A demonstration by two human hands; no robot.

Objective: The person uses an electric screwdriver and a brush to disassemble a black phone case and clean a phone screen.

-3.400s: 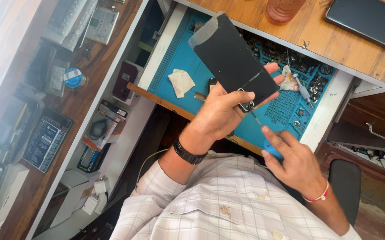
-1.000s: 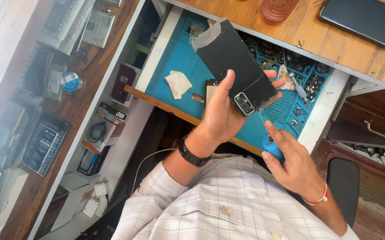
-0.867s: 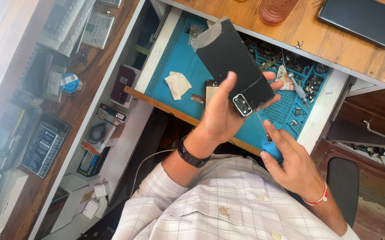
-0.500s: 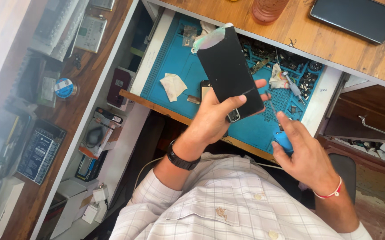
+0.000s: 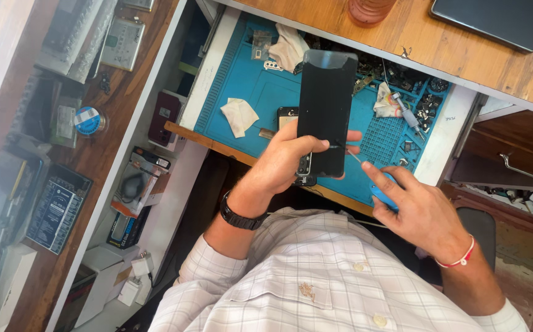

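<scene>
Phone: black flat rectangular smartphone [image 5: 326, 110], held upright above the blue mat, its dark back facing the camera, camera block at the lower end inside the grip.
Left hand: left hand [image 5: 285, 166] wrapped around the phone's lower end, thumb across its face, fingers behind; a black wristwatch [image 5: 239, 215] sits just below on the wrist.
Right hand: right hand [image 5: 417, 212] closed on a blue-handled slim screwdriver [image 5: 382, 190], handle in the fingers, thin metal shaft reaching left to the phone's lower right edge, close beside the left thumb.
Mat: blue silicone work mat [image 5: 260, 98] behind the held phone, in a pulled-out drawer.
Around the grip: crumpled white tissue [image 5: 239, 115] on the mat to the left of the phone; a second screwdriver with a grey handle [image 5: 405, 112] among small parts to its right.
Desk: wooden desktop [image 5: 438, 43] beyond the phone's top end, with a dark flat tablet [image 5: 494, 19] and a pinkish tumbler [image 5: 370, 9].
Wrist: red thread bracelet [image 5: 457, 261] on the right wrist.
</scene>
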